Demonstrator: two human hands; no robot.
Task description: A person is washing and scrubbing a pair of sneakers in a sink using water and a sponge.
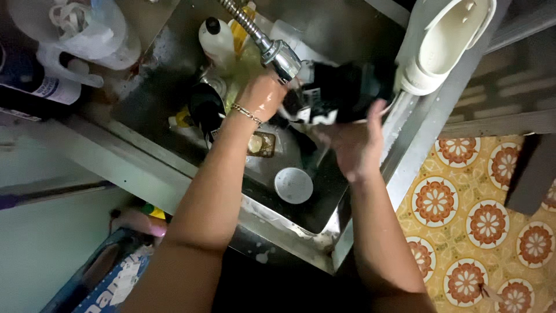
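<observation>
While I hold over the sink (174, 93) | left hand (263, 95) and right hand (353, 145) both grasping dark shoe (341, 93) under faucet (278, 55), near far-right rim | basin crowded, little room.

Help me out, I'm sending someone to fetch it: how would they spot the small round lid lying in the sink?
Start at the steel sink under the flexible chrome faucet. Look at its dark bottom, in the gap between the person's two forearms, below the left hand and right hand. The lid is the flat, pale grey disc lying alone there, unlike the dark bottles and the amber piece further up.
</observation>
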